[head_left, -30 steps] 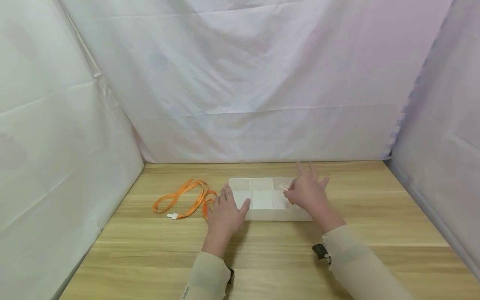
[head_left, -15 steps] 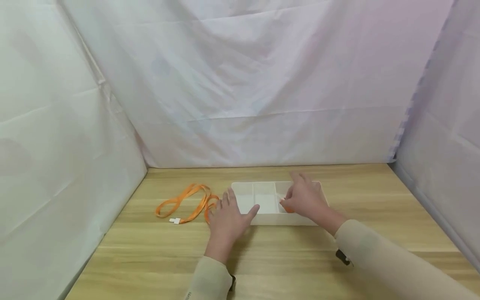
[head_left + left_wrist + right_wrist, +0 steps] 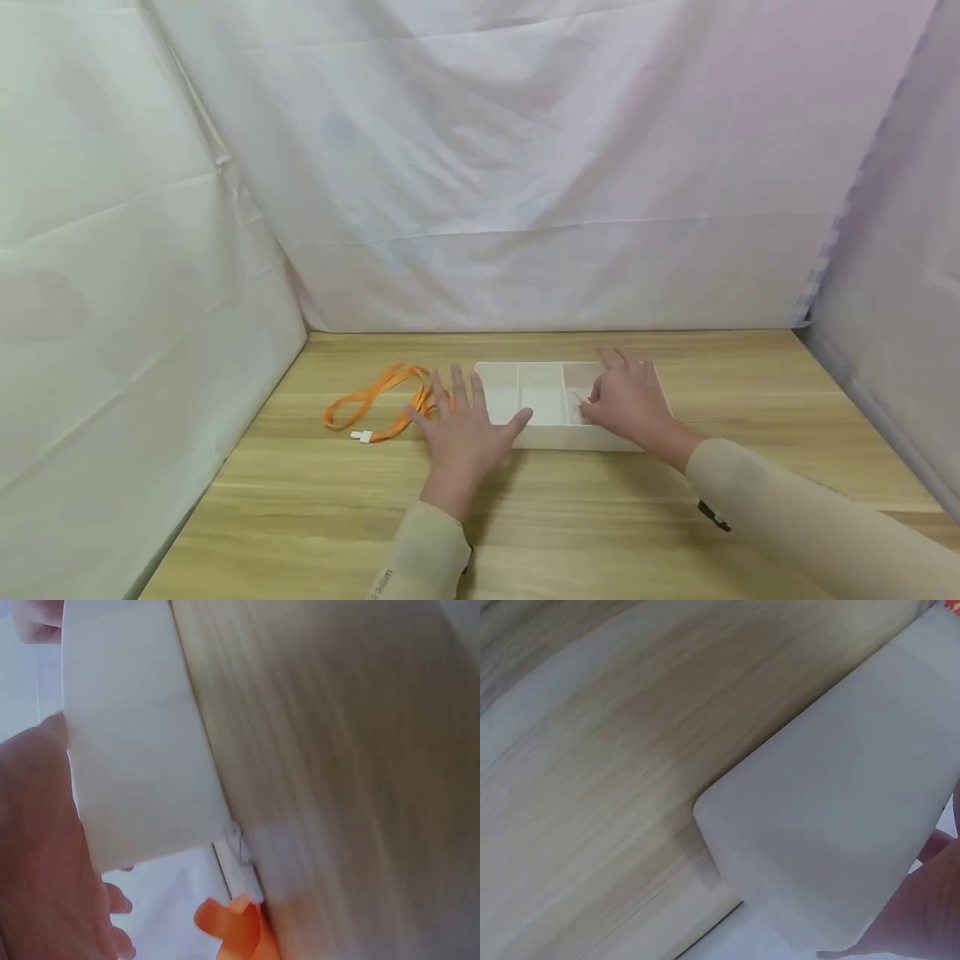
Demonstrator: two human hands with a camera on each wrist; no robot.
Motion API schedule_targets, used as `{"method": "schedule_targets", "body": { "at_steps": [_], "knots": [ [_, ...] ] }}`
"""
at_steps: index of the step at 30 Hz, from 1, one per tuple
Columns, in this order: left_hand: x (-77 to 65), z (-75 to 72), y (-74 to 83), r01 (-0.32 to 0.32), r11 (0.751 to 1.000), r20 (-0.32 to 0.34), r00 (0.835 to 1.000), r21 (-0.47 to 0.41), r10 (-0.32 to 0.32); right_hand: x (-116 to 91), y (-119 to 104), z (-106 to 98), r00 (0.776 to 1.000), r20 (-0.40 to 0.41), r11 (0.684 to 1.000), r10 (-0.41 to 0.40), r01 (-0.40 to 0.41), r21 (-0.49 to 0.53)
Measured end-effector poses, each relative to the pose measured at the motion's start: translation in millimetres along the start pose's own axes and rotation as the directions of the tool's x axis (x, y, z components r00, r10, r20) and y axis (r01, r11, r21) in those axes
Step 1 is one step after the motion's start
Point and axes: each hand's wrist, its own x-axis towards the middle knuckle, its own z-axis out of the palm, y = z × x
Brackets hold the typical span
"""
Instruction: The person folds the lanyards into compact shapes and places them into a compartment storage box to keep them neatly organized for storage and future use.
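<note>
A white box point(image 3: 577, 437) with three compartments in a row stands on the wooden table. My left hand point(image 3: 467, 437) is at its left front corner, fingers spread wide; in the left wrist view the thumb touches the rim. Over the right compartment, my right hand point(image 3: 626, 404) has thumb and forefinger brought together, the other fingers raised. A small thin white loop-like piece point(image 3: 577, 397) shows at those fingertips; its kind cannot be made out, and the hand hides the rest. Beyond the left hand lies an orange lanyard point(image 3: 360, 403) with a white clip point(image 3: 362, 436), partly covered by the fingers.
White cloth walls point(image 3: 555, 275) enclose the table point(image 3: 570, 525) at the back and both sides. The lanyard's metal hook point(image 3: 240, 847) lies near the box's left end in the left wrist view.
My right hand has come down into the right compartment and shifted slightly. Orange seen beneath it half a second ago is now hidden. The left hand's fingers have spread wider.
</note>
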Motion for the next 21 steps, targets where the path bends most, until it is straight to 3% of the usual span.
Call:
{"method": "schedule_targets", "body": {
  "at_steps": [8,13,21],
  "knots": [
    [8.9,-6.6,-11.1,-0.021,1.000,0.030,0.999,-0.021,0.021,6,9,-3,0.999,0.022,0.995,0.025,-0.026,0.093],
    [11.7,-10.4,-8.6,-0.021,0.999,0.024,0.999,-0.042,0.022,9,10,-13,1.000,0.018,0.997,0.014,-0.015,0.077],
    [16.0,-10.1,-6.1,-0.019,0.999,0.071,0.997,-0.033,0.021,15,2,-25,0.999,0.039,0.999,0.003,-0.005,0.031]
  ]
}}
